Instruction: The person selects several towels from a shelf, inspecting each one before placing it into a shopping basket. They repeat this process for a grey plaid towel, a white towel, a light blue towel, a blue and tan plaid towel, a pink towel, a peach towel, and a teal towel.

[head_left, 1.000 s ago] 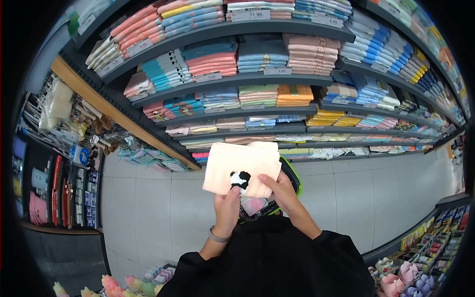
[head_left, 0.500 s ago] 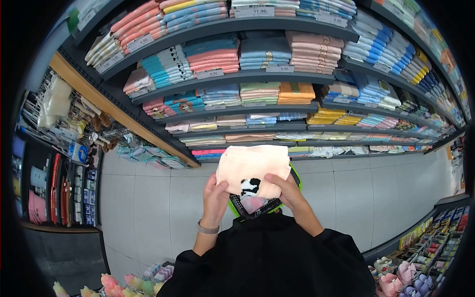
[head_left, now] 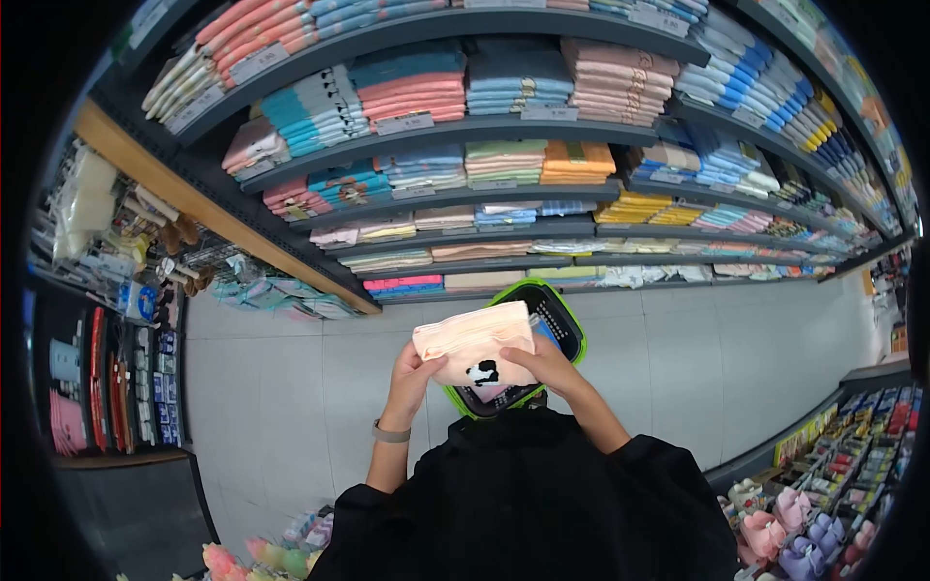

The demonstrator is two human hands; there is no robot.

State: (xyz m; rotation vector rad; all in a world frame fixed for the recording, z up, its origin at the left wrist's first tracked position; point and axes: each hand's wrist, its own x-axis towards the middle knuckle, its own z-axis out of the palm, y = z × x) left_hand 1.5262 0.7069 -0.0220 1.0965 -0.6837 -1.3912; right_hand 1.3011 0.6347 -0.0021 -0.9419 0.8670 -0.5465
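Observation:
Between my hands is a folded peach towel (head_left: 475, 334) with a black-and-white panda-like patch near its lower edge. My left hand (head_left: 414, 376) grips its left side, thumb on the front and fingers behind. On the right side, my right hand (head_left: 545, 365) is closed on it in the same way, thumb close to the patch. The towel is held in front of my body, above a black shopping basket (head_left: 564, 316) with a bright green rim, and hides part of it. Something pink and something blue show inside the basket.
Ahead, grey shelves (head_left: 436, 133) carry stacks of folded towels with price labels. Racks with hanging goods (head_left: 155, 242) stand at the left. Pink and purple slippers (head_left: 790, 508) are at the lower right. Pale tiled floor (head_left: 262, 387) lies around me.
The towel has tipped back and dropped slightly to the left, showing its folded layers at the top. More of the basket is visible behind it. Both hands keep their hold.

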